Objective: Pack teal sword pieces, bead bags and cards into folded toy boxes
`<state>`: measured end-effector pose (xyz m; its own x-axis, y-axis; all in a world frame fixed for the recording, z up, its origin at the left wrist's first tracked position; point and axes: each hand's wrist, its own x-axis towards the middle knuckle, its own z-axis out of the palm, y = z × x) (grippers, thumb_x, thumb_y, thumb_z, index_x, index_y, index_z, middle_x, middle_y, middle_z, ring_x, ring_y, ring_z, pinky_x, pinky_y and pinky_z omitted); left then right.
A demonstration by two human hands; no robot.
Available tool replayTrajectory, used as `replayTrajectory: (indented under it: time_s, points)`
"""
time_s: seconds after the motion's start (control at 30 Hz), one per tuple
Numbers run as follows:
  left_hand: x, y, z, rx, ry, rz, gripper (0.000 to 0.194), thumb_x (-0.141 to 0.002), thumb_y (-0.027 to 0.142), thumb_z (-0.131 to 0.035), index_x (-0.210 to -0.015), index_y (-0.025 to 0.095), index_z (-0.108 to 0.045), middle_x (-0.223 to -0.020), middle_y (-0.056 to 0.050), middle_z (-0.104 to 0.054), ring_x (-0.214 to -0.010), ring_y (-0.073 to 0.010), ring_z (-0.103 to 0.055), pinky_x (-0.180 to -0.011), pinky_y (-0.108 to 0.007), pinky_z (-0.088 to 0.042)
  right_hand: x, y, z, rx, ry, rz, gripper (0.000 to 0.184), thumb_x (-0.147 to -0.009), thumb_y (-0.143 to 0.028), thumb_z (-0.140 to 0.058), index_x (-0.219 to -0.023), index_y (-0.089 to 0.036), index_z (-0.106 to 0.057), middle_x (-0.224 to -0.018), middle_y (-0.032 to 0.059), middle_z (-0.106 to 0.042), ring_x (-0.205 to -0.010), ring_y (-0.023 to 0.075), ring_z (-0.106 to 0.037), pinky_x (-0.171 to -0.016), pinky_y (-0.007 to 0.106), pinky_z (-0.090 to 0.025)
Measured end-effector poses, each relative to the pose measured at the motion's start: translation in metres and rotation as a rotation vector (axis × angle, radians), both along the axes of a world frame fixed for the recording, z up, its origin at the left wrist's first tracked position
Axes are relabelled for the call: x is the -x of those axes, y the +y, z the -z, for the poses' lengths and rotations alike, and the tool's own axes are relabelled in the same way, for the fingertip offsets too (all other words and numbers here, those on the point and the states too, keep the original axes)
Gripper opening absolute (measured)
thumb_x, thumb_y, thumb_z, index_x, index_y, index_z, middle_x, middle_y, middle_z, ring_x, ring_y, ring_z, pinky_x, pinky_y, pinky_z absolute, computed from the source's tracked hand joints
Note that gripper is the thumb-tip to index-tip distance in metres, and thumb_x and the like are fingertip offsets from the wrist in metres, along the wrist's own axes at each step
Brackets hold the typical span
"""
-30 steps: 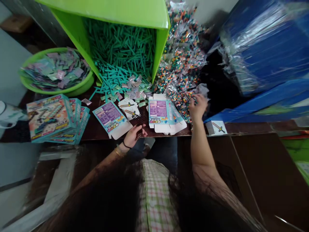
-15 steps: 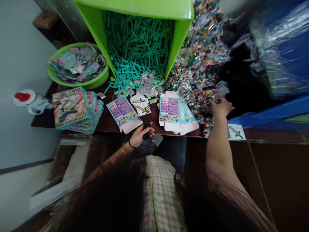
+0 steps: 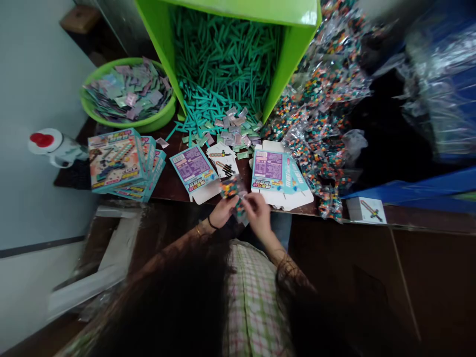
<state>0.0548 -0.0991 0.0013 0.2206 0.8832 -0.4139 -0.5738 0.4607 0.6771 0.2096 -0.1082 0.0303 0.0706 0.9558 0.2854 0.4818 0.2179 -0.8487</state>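
Between my hands, just in front of the table edge, is a clear plastic bag of small coloured beads (image 3: pixel 229 187). My left hand (image 3: pixel 221 213) is closed round its left side; whether the black grid piece is still under the bag is hidden. The fingers of my right hand (image 3: pixel 258 213) pinch the bag's right side. Beyond my hands lie printed cards with sword pictures (image 3: pixel 224 157). A flat box (image 3: pixel 194 168) with a purple panel is on the left of the cards, and flattened blue-and-white boxes (image 3: pixel 275 171) lie on the right.
A green bin (image 3: pixel 297 54) full of teal sticks (image 3: pixel 223 54) spills forward among small sachets (image 3: pixel 238 130). To the left are a green basin of sachets (image 3: pixel 163 116), stacked boxes (image 3: pixel 115 158) and a mug (image 3: pixel 55 146). Bead bags (image 3: pixel 323 114) and a card stack (image 3: pixel 366 210) stand right.
My right hand has come from the bead bag pile to my left hand, bringing a bag of beads. The black grid piece in my left hand is now out of sight. The view has shifted slightly.
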Motion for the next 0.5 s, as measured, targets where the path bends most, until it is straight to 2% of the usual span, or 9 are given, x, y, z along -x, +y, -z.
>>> replayTrajectory:
  time_s: [0.03,0.1,0.17,0.23,0.33,0.4,0.5]
  points:
    - [0.0,0.0,-0.001,-0.005,0.03,0.003,0.04,-0.072,0.042,-0.089,-0.1,0.015,-0.077,-0.103,-0.008,-0.078,-0.102,-0.0238,-0.071,-0.091,-0.034,-0.053,0.015,-0.011,0.005,0.021,0.005,-0.071,0.027,-0.097,-0.052,-0.059,-0.095,-0.025,-0.066,-0.089,0.005,-0.071,-0.078,0.0216,-0.067,-0.07,0.034,-0.057]
    - [0.001,0.0,-0.003,0.01,0.086,0.013,0.038,-0.066,0.041,-0.091,-0.088,0.013,-0.078,-0.095,-0.009,-0.078,-0.095,-0.0238,-0.072,-0.087,-0.033,-0.054,0.025,-0.023,0.011,0.078,0.007,-0.185,0.027,-0.099,-0.049,-0.057,-0.1,-0.024,-0.068,-0.096,0.0072,-0.073,-0.085,0.0231,-0.069,-0.077,0.036,-0.059]
    - [0.005,-0.003,-0.004,0.057,0.102,0.023,0.04,-0.06,0.04,-0.094,-0.084,0.013,-0.078,-0.089,-0.009,-0.078,-0.083,-0.0216,-0.072,-0.079,-0.032,-0.055,0.013,-0.023,0.012,0.137,-0.005,-0.223,0.026,-0.101,-0.046,-0.056,-0.103,-0.024,-0.069,-0.097,0.0078,-0.073,-0.088,0.0238,-0.07,-0.082,0.039,-0.059]
    - [0.009,-0.008,-0.004,0.097,0.095,0.058,0.043,-0.056,0.039,-0.096,-0.086,0.013,-0.078,-0.085,-0.007,-0.078,-0.071,-0.0188,-0.07,-0.072,-0.032,-0.055,-0.004,-0.015,0.011,0.151,-0.03,-0.179,0.028,-0.099,-0.048,-0.06,-0.112,-0.024,-0.068,-0.104,0.0093,-0.073,-0.094,0.0255,-0.069,-0.086,0.042,-0.059]
    - [0.013,-0.017,-0.004,0.119,0.114,0.223,0.051,-0.054,0.037,-0.097,-0.093,0.014,-0.077,-0.078,-0.005,-0.076,-0.061,-0.0176,-0.066,-0.064,-0.032,-0.054,-0.021,-0.005,0.011,0.144,-0.053,-0.165,0.053,-0.092,-0.052,-0.069,-0.135,-0.023,-0.059,-0.12,0.0129,-0.069,-0.103,0.0278,-0.068,-0.09,0.045,-0.059]
    - [0.016,-0.022,-0.005,0.103,0.154,0.279,0.053,-0.053,0.036,-0.098,-0.096,0.014,-0.076,-0.075,-0.004,-0.075,-0.06,-0.0177,-0.065,-0.063,-0.032,-0.053,-0.022,-0.003,0.011,0.177,-0.04,-0.224,0.056,-0.091,-0.051,-0.07,-0.138,-0.023,-0.058,-0.117,0.0118,-0.069,-0.098,0.0266,-0.068,-0.087,0.043,-0.06]
    - [0.021,-0.023,-0.006,0.055,0.218,0.266,0.049,-0.053,0.035,-0.097,-0.093,0.015,-0.076,-0.078,-0.004,-0.076,-0.065,-0.017,-0.066,-0.068,-0.031,-0.052,-0.016,-0.006,0.009,0.253,0.0,-0.242,0.04,-0.091,-0.05,-0.07,-0.119,-0.023,-0.065,-0.094,0.0055,-0.07,-0.08,0.0226,-0.066,-0.076,0.038,-0.058]
